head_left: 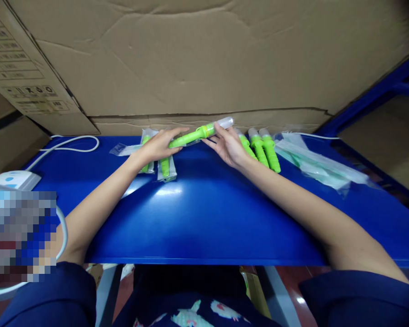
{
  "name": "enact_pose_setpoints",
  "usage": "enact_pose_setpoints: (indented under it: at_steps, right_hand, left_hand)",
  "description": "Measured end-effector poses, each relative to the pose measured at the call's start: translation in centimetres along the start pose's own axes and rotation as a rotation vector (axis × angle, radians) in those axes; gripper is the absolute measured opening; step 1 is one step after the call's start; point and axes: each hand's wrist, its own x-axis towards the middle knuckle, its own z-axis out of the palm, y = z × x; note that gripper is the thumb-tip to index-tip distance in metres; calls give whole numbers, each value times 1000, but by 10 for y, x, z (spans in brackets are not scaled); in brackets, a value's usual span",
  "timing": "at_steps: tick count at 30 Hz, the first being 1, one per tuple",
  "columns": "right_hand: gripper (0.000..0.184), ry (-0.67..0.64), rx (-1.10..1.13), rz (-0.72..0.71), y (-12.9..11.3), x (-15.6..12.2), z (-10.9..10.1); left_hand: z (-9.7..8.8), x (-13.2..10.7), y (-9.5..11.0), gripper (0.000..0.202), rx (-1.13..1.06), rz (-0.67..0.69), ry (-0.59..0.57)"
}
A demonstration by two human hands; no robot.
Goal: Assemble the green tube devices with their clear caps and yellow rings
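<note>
A green stick with a clear tube-shaped head (191, 136), much like a small light stick, is held up between my two hands above the blue table. My left hand (160, 146) grips its green handle end. Fingers of my right hand (229, 144) close around the clear end, which points up and to the right. Below my left hand lie green sticks in clear plastic bags (164, 168), partly covered by the hand. Just right of my right hand, several more green sticks with clear heads (267, 152) lie side by side, unbagged.
Flat clear plastic bags (322, 163) lie on the right of the blue table (197, 218). A white power strip (17, 180) with a looping white cable (77, 137) sits at left. Tall cardboard (191, 59) stands along the back, and blue metal framing (371, 97) rises at right.
</note>
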Motion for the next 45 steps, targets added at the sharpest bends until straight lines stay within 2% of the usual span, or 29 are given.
enact_pose_setpoints:
  at_steps: [3, 7, 9, 12, 15, 19, 24, 29, 35, 42, 45]
  right_hand:
    - [40, -27, -72, 4, 6, -1, -7]
    - [45, -211, -196, 30, 17, -3, -19]
    - [48, -253, -255, 28, 26, -5, -23]
    - [52, -188, -347, -34, 39, -6, -24]
    - [47, -165, -413, -73, 48, -7, -25]
    - [39, -165, -452, -86, 51, -7, -26]
    - [38, -158, -479, -111, 52, -10, -30]
    - [37, -227, -527, -174, 56, -10, -35]
    - [35, -291, -588, -250, 58, -9, -39]
    - [45, -218, -559, -227, 62, -8, -42]
    - [44, -189, -523, -219, 61, -9, -41]
  left_hand:
    - [0, 0, 5, 61, 64, -42, -8]
    - [3, -1, 6, 70, 135, -104, -41]
    - [8, -2, 5, 72, 202, -128, -69]
    - [19, -4, 5, 53, 331, -134, -97]
    - [29, -7, 6, 42, 406, -96, -93]
    - [36, -7, 8, 43, 468, -98, -87]
    - [36, -6, 9, 43, 482, -80, -91]
    - [33, -7, 7, 39, 514, -68, -121]
    - [33, -11, 3, 38, 489, -62, -90]
    - [37, -11, 3, 41, 465, -56, -45]
    - [37, -12, 2, 41, 448, -64, -35]
